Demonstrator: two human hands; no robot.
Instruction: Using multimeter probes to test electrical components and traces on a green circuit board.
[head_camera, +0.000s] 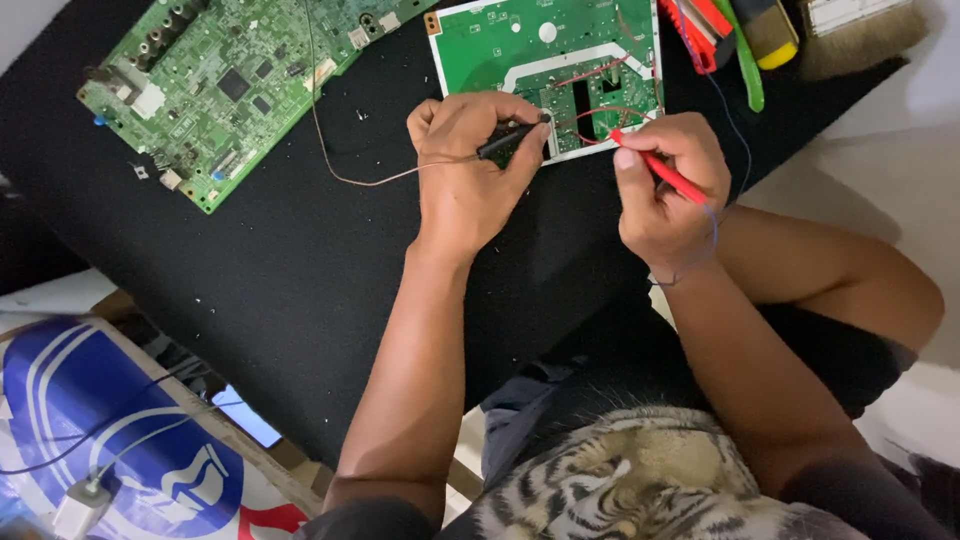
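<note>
On the black surface (300, 260), two hands probe a green circuit board (500, 40).
A larger circuit board (220, 90) lies well apart at the left. The left hand (465, 175) is closed around a black probe (510, 140), the right hand (665, 185) around a red probe (665, 172); both tips touch the near board's lower edge.

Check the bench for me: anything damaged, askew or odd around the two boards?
Nothing looks damaged or spilled. The left hand holds a black probe and the right hand a red probe on the small board. The large board lies at an angle on the black mat.
</note>
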